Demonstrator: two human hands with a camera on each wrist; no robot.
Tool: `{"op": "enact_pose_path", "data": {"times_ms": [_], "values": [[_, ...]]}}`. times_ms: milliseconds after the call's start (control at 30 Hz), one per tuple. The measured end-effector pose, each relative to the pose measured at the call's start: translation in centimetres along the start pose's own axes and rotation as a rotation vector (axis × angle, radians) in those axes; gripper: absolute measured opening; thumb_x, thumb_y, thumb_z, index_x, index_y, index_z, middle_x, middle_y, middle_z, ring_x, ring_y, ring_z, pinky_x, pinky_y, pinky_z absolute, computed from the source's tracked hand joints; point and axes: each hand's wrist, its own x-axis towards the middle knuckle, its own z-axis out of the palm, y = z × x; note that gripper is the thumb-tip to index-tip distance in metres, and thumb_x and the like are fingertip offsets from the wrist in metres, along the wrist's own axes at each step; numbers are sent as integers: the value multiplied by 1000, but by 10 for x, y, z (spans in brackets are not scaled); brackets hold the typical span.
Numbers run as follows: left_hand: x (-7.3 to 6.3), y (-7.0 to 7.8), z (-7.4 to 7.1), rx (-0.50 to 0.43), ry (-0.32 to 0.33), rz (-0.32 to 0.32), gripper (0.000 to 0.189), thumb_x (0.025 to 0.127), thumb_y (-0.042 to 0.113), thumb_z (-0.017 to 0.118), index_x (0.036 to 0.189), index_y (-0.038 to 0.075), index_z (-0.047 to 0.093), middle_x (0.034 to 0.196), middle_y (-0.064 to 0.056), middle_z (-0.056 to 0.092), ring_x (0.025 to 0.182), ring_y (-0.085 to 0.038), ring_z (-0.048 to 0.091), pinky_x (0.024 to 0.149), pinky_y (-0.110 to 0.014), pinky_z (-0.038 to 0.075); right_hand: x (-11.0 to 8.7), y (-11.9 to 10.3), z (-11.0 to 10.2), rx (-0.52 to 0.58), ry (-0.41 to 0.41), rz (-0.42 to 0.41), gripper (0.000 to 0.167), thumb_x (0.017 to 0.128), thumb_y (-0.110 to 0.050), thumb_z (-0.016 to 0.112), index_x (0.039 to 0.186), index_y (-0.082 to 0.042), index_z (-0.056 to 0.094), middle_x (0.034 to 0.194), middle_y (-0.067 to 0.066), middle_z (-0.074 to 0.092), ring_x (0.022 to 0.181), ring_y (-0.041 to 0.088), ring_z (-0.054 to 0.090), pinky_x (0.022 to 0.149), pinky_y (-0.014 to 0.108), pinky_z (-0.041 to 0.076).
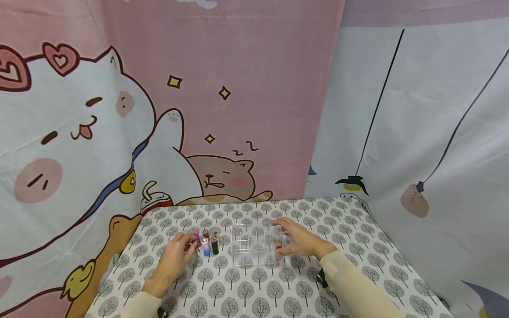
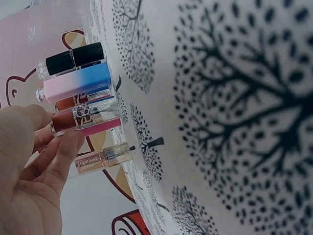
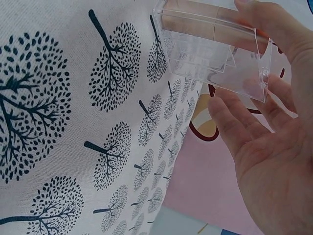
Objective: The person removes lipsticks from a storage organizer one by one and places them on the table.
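My left hand (image 1: pixel 175 257) is at the left end of a small group of lip products. In the left wrist view its thumb and fingers pinch the reddish-brown end of a lip gloss tube (image 2: pixel 64 121). Beside this stand a pink-and-blue tube (image 2: pixel 77 82), a black tube (image 2: pixel 74 58) and a peach-coloured tube (image 2: pixel 93 163) with lettering. My right hand (image 1: pixel 299 238) spreads around the right end of a clear plastic organizer (image 1: pixel 254 251), thumb at the near side, relaxed fingers at the far side. A brownish-orange lip product (image 1: pixel 279 244) stands inside that end.
A white cloth with grey trees covers the table (image 1: pixel 260 289). Behind it hangs a pink cartoon curtain (image 1: pixel 270 110), with a pale curtain (image 1: pixel 445 132) along the right side. The organizer stands right of the lip products.
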Motion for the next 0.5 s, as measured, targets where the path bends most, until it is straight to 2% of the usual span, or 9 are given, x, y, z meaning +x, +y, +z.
{"op": "enact_pose_path", "data": {"times_ms": [200, 367, 500], "values": [[-1, -1, -2, 25, 11, -12, 17, 97, -3, 90, 112, 0, 82, 109, -15, 77, 90, -21, 77, 75, -31, 73, 0, 1, 1, -8, 3, 1, 112, 87, -34, 106, 179, -17, 44, 175, 15, 54, 152, 49, 61, 124, 69, 59], [-1, 0, -4, 54, -16, -50, 24, 100, 4, 90, 121, -3, 80, 114, -19, 77, 95, -27, 79, 80, -38, 75, -1, 2, 2, -3, 2, 11, 110, 88, -32, 105, 179, -18, 44, 175, 15, 53, 152, 49, 61, 124, 69, 59], [0, 3, -7, 95, -31, -86, 26, 102, 11, 90, 124, 3, 81, 116, -17, 77, 95, -28, 78, 72, -33, 71, -1, 2, 2, -12, 9, 7, 113, 87, -34, 106, 179, -18, 43, 176, 15, 53, 151, 48, 62, 124, 69, 60]]}}
